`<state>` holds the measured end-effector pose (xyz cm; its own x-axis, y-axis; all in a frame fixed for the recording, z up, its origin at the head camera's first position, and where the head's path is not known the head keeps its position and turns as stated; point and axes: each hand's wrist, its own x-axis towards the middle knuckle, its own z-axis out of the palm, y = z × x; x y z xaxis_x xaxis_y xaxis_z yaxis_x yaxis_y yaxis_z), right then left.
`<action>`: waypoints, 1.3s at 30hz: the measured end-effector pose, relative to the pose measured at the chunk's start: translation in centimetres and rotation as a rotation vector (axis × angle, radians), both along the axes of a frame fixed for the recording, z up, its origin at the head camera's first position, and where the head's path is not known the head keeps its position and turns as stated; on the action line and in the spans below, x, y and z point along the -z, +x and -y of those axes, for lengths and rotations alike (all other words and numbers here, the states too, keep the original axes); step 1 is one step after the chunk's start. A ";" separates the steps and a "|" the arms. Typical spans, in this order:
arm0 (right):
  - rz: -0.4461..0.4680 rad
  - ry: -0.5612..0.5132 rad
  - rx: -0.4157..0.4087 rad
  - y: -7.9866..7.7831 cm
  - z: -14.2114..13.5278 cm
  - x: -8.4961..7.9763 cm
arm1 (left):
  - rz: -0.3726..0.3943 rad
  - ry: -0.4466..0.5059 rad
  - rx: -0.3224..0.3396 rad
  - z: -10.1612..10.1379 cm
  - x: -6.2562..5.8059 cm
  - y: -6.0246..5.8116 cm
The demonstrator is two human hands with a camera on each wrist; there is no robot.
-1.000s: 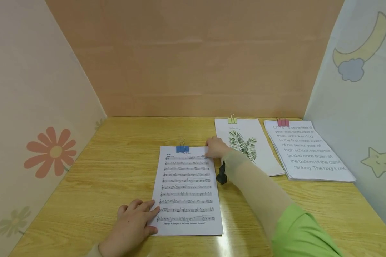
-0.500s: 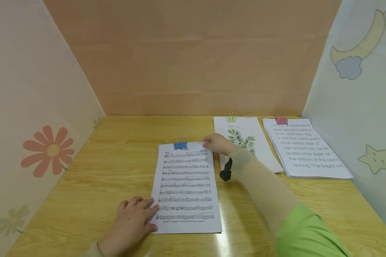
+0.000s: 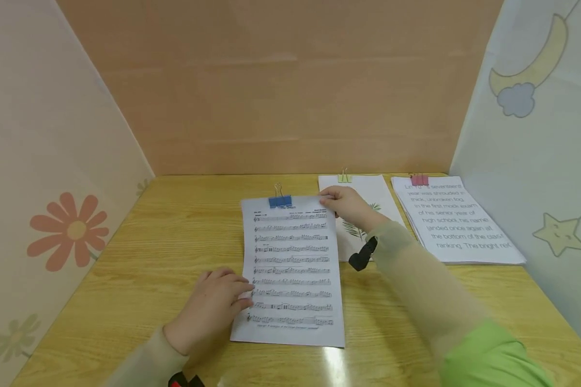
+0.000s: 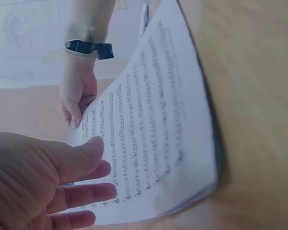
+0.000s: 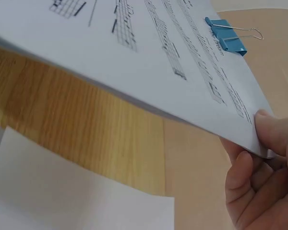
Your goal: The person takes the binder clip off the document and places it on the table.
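A stack of sheet music [image 3: 292, 269], with a blue binder clip [image 3: 280, 201] at its top edge, is tilted up off the wooden table. My right hand [image 3: 346, 204] pinches its top right corner, thumb on the printed face and fingers curled underneath, as the right wrist view shows near the teal-looking clip [image 5: 226, 37]. At the lower left side of the sheets is my left hand [image 3: 215, 303], its fingertips right at the edge. In the left wrist view its fingers [image 4: 86, 192] are loosely stretched and overlap the page.
Behind my right hand lies a palm-leaf print [image 3: 326, 183] with a yellow binder clip [image 3: 345, 178]. Right of it is a stack of large-print text pages [image 3: 465, 226] with a pink clip [image 3: 419, 180]. Walls enclose the wooden table [image 3: 140, 269] at back and sides.
My right hand has taken the corner of the sheet music and raised it, shifting the stack slightly right and away from me. My left hand has moved forward and right along the sheets' edge.
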<state>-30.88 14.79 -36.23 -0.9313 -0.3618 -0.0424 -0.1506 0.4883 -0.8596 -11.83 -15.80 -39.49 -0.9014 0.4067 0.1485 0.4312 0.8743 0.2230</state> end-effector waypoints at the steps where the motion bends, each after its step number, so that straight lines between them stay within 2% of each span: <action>1: -0.002 -0.005 0.009 0.1 -0.3 -0.3 | -0.011 0.015 0.007 -0.2 -0.3 -0.4; 7: -0.002 -0.016 0.056 0.8 -2.1 -1.5 | -0.073 0.089 0.030 -1.6 -2.2 -2.8; 13: -0.011 -0.010 0.077 1.1 -3.5 -2.0 | -0.090 0.209 0.038 -2.6 -4.3 -5.0; 16: -0.026 -0.011 0.085 1.2 -3.8 -2.4 | -0.078 0.282 0.043 -3.0 -5.2 -6.5; 23: -0.074 0.007 0.106 1.6 -4.1 -3.0 | -0.034 0.417 -0.001 -4.0 -8.0 -10.3; 28: -0.078 0.001 0.091 1.8 -4.1 -3.4 | 0.055 0.458 -0.028 -4.7 -9.6 -12.8; 34: -0.090 -0.034 0.056 1.8 -4.2 -3.9 | 0.171 0.375 -0.067 -5.6 -11.2 -15.1; 39: -0.088 -0.049 0.043 1.8 -4.1 -4.2 | 0.279 0.360 -0.055 -6.2 -12.2 -16.4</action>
